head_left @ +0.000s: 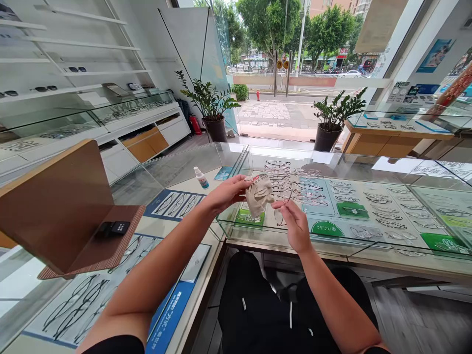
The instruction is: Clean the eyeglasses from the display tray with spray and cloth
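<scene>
Bunched in my left hand [236, 189] is a beige cleaning cloth [259, 195] with red and dark print along its upper edge. My right hand [294, 223] has its fingers closed on a thin-framed pair of glasses [279, 217], held just right of the cloth. One rim shows below the right fingertips; part of the glasses is hidden by the cloth and fingers. Both hands are close together above the glass display counter [265, 235]. On the counter beyond my left forearm stands a white spray bottle [201, 177] with a blue label.
Rows of eyeglass frames [383, 214] lie inside the counter. A brown wooden stand [59, 211] with a small black device [120, 227] is at the left. Two potted plants [214, 115] stand near the glass door. Shelves with sunglasses [77, 69] line the left wall.
</scene>
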A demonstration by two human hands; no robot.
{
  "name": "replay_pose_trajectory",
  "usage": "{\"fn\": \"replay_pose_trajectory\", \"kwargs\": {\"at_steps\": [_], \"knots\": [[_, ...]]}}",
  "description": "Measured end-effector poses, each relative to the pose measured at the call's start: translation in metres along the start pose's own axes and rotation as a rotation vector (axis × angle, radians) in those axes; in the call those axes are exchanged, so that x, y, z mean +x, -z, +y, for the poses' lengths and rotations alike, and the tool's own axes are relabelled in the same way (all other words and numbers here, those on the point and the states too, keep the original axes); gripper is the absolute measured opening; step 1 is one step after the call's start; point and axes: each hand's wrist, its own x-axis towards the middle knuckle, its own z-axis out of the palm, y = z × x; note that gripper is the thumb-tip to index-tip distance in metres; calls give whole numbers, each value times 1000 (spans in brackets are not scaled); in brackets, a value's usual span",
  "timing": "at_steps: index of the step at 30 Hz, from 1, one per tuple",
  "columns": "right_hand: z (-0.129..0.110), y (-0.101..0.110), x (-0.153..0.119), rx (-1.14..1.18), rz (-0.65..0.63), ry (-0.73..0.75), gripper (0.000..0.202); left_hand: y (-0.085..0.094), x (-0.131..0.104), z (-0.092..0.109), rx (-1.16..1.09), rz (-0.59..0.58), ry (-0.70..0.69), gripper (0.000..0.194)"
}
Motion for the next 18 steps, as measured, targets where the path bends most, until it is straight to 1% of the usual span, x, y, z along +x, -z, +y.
{"fn": "replay_pose_trajectory", "kwargs": {"at_steps": [3, 6, 8, 10, 12, 13, 15, 18], "knots": [[-13, -2, 6, -1, -135, -71, 34, -23, -19, 8, -19, -113, -58, 38], [-18, -5, 11, 13, -198, -120, 37, -35, -31, 13, -39, -220, -91, 39], [-18, -6, 13, 34, -191, -131, 38, -39, -33, 12, -61, -236, -112, 42], [-19, -8, 14, 67, -187, -135, 39, -42, -31, 9, -87, -196, -158, 41], [-20, -9, 14, 103, -215, -137, 40, -45, -29, 3, -106, -183, -196, 43], [-21, -10, 14, 119, -237, -134, 41, -47, -28, 0, -108, -199, -205, 45], [-22, -12, 14, 141, -274, -124, 42, -51, -27, -5, -100, -267, -206, 46], [-21, -13, 16, 169, -301, -129, 44, -54, -24, -10, -61, -386, -188, 41]]}}
